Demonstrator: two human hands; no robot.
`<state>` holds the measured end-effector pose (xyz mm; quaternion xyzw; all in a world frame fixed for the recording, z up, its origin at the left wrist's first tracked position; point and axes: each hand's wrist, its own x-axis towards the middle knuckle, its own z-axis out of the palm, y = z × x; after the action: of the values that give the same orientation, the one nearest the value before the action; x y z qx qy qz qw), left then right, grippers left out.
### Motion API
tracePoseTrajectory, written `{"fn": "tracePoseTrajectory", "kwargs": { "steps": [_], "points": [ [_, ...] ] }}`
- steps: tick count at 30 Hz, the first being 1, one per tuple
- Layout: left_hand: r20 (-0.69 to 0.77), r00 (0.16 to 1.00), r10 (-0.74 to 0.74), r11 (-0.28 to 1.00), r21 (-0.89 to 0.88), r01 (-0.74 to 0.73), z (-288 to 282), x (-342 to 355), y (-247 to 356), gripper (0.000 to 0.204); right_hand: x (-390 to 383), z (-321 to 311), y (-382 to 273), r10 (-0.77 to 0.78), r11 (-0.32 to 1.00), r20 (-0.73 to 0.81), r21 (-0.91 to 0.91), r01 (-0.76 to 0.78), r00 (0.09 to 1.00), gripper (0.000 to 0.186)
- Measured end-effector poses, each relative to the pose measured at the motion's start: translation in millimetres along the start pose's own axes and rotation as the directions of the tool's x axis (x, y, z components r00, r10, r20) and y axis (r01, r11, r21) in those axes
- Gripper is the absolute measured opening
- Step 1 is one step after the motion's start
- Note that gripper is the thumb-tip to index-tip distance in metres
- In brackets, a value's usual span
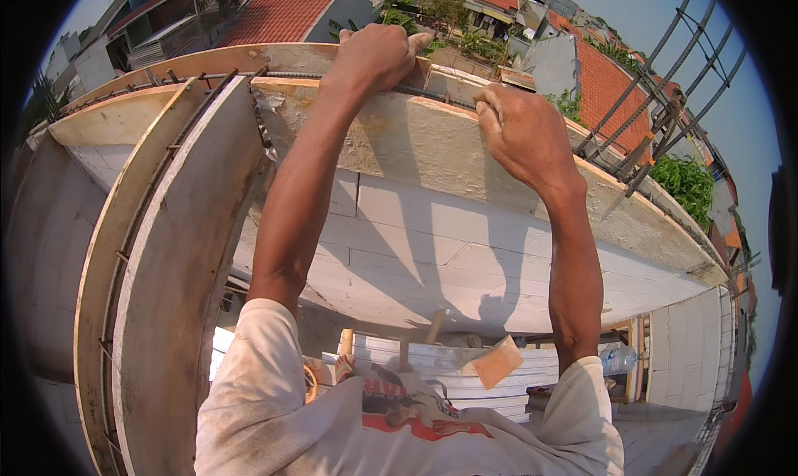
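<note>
Reaching above a pale block wall point(465, 235), left hand point(376, 59) at the outer board point(291, 58) and right hand point(528, 135), curled, at the inner board point(432, 139) along the wall's top stand well apart; whether either grips anything cannot be told

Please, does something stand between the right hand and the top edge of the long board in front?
Nothing visible does: the right hand is curled at the top of the long board; the steel bar runs along its far side.
</note>
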<state>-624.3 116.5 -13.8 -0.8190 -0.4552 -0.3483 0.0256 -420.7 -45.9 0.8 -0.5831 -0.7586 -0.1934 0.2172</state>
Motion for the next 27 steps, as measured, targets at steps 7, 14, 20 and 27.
{"fn": "tracePoseTrajectory", "kwargs": {
  "steps": [7, 14, 20, 27],
  "points": [
    [-0.189, 0.980, 0.064, 0.994, -0.078, -0.080, 17, -18, -10, 0.063, -15, 43, -46, 0.106, 0.933, -0.235, 0.359, -0.015, 0.966, 0.015],
    [-0.173, 0.984, 0.038, 0.994, -0.094, -0.055, 11, -13, -11, 0.061, -18, 62, -57, 0.146, 0.903, -0.330, 0.430, 0.011, 0.933, 0.016],
    [-0.074, 0.997, 0.002, 0.995, -0.096, -0.009, 2, -12, -10, 0.060, -26, 68, -73, 0.167, 0.905, -0.350, 0.426, -0.002, 0.922, 0.007],
    [-0.159, 0.987, 0.014, 0.983, -0.180, -0.043, 16, -11, -15, 0.060, -47, 66, -86, 0.207, 0.921, -0.370, 0.387, -0.052, 0.906, 0.022]
  ]
}}
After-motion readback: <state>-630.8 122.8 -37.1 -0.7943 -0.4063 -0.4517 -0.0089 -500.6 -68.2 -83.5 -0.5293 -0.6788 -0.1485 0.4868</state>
